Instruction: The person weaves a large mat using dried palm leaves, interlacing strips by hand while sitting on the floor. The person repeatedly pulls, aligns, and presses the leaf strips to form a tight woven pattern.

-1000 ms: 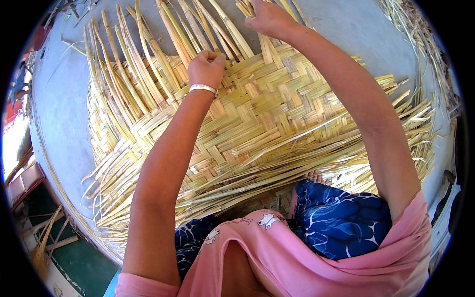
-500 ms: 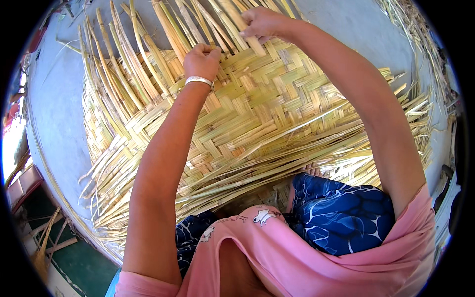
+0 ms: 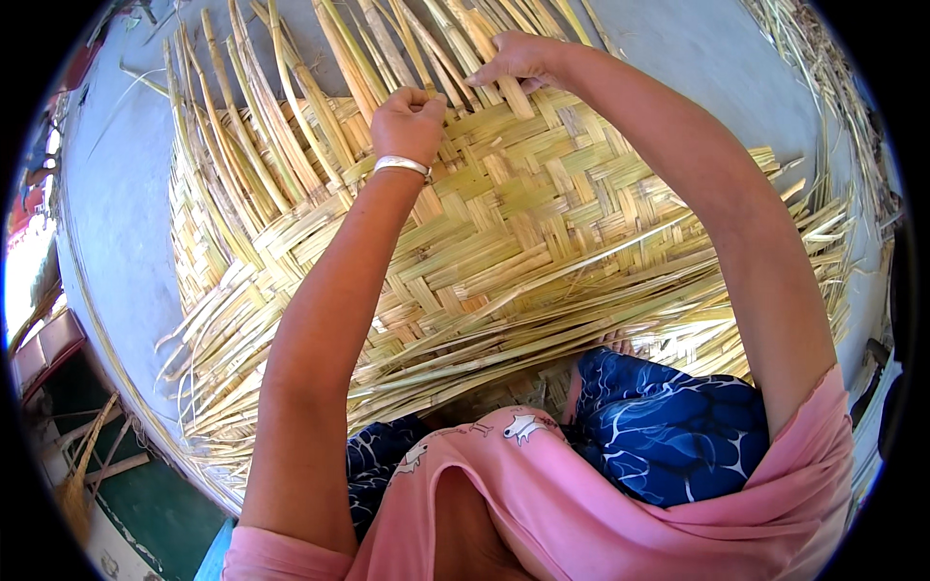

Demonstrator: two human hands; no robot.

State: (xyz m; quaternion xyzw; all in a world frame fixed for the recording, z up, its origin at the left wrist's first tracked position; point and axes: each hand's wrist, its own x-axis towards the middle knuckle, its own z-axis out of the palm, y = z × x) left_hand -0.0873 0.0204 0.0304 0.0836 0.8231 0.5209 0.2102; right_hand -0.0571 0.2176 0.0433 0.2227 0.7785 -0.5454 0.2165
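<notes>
A large mat (image 3: pixel 494 223) of flat yellow-green cane strips, woven in a slanting pattern, lies in front of me. Long loose strip ends (image 3: pixel 262 107) stick out past its far edge. My left hand (image 3: pixel 409 126), with a silver bangle at the wrist, is closed at that edge, thumb against curled fingers; what it pinches is hidden. To its right, my right hand (image 3: pixel 521 63) has thumb and fingers around a wide pale strip (image 3: pixel 513 97), whose near end lies over the weave.
Unwoven strips (image 3: pixel 484 339) fan along the mat's near side, by my knees. A grey floor (image 3: pixel 116 203) surrounds the mat. More loose stalks (image 3: pixel 823 87) lie at far right. At lower left are a broom (image 3: pixel 77 494) and a dark green surface (image 3: pixel 155 513).
My right hand has come slightly nearer with the wide strip, which was blurred before and is sharper now. The left hand keeps its place on the mat; the whole view has shifted a little.
</notes>
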